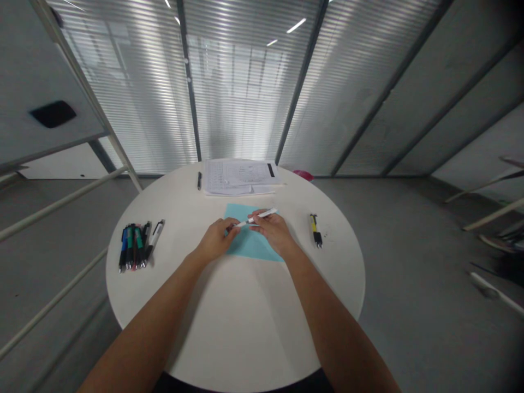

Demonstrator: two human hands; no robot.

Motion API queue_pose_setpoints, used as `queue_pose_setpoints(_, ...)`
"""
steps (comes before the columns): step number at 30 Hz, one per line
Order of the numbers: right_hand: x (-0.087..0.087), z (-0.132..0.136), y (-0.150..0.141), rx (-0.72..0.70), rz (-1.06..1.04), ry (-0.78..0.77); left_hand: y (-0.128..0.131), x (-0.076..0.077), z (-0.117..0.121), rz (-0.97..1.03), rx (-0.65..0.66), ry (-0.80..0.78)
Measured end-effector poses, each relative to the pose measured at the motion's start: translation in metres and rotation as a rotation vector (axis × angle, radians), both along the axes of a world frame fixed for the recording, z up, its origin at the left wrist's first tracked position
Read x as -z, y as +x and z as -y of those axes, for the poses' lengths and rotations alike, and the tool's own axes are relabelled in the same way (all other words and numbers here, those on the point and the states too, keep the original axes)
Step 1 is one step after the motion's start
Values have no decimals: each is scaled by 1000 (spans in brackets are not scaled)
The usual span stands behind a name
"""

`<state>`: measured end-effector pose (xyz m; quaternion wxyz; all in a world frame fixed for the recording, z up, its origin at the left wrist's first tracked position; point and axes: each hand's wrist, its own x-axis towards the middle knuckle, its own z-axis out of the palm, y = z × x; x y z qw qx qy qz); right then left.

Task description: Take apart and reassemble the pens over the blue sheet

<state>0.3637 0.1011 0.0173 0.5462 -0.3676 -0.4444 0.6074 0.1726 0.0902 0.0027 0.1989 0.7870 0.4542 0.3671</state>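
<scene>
Lying slantwise over a light-blue sheet (256, 249), mid-worktop: one white pen (268, 213), with its shorter left end at the fingertips of the left hand (216, 239) and its longer part in the right hand (277, 233); whether it is forming one piece or two cannot be told. Left hand: thumb and fingers are pinching the short end, almost together; right hand: fingers are curling around the longer part, partly closed, thumb below. Worktop (241, 327): round, white, carrying all items. Far side: a stack of printed papers (237, 177) is lying beyond the sheet; one dark pen (199, 180) is resting just beside its left edge. Left side: a cluster of blue, green and dark pens (130, 245) is lying close together; a white-and-black pen (156, 234) is slanting at its right. Right side: yellow-and-black pens (315, 231) are lying well apart from the sheet, near small dark specks. Background: pale blinds (237, 82) are covering the windows.
</scene>
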Motion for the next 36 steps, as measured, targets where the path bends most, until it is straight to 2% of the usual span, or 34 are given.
queue_pose_setpoints(3, -2, 2, 0, -26, -24, -26, 0, 1, 0, 8, -7, 11)
queue_pose_setpoints(12, -5, 4, 0, 10, -108, -79, 0, 3, -1, 18, -40, 33)
queue_pose_setpoints(16, -5, 0, 6, 122, -154, -36, -2, 4, -3, 18, -31, 47)
queue_pose_setpoints(19, 0, -5, 14, 214, -97, 23, -3, 5, -5, 14, -37, 56)
queue_pose_setpoints(24, 8, -11, 19, 214, -31, 48, -4, 5, -6, 4, -62, 63)
queue_pose_setpoints(29, 7, -11, 17, 245, 31, 71, -4, 4, -6, -9, -81, 75)
queue_pose_setpoints(36, 7, -12, 18, 316, 284, 77, -5, 2, -6, -31, -93, 76)
